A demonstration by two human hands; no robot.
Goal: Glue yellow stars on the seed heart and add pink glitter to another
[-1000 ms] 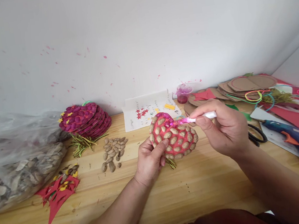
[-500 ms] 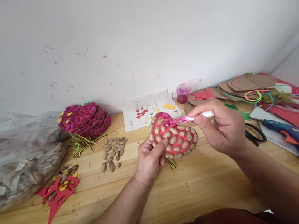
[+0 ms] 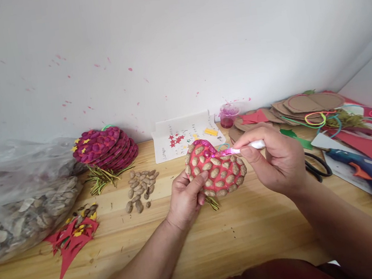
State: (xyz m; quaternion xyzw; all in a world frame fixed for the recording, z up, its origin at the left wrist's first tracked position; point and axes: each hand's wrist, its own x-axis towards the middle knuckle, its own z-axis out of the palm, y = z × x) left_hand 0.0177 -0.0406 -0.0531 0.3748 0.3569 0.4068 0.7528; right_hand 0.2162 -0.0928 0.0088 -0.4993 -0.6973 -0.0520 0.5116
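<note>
My left hand (image 3: pixel 187 194) grips the lower left edge of a red, rounded craft piece (image 3: pixel 221 175) with peanuts stuck over its face, thumb on the front. A short bundle of greenish stems (image 3: pixel 212 203) sticks out below it. Along its upper left edge the peanuts are wet with magenta paint; the others are bare brown. My right hand (image 3: pixel 271 157) is closed around a white-handled paintbrush (image 3: pixel 249 146). The brush's magenta-stained tip lies at the top edge of the piece, by the painted peanuts.
At left are a clear bag of shells (image 3: pixel 27 217), red paper scraps (image 3: pixel 73 238), loose peanuts (image 3: pixel 140 186) and stacked magenta pieces (image 3: pixel 104 148). Behind stand a paper sheet (image 3: pixel 162 145) and a paint cup (image 3: pixel 228 116). Cardboard shapes (image 3: pixel 312 102) and a blue glue gun (image 3: pixel 367 171) lie right.
The brush tip has shifted slightly down and right along the top edge of the piece. The craft piece has tilted a little; my left hand keeps its hold.
</note>
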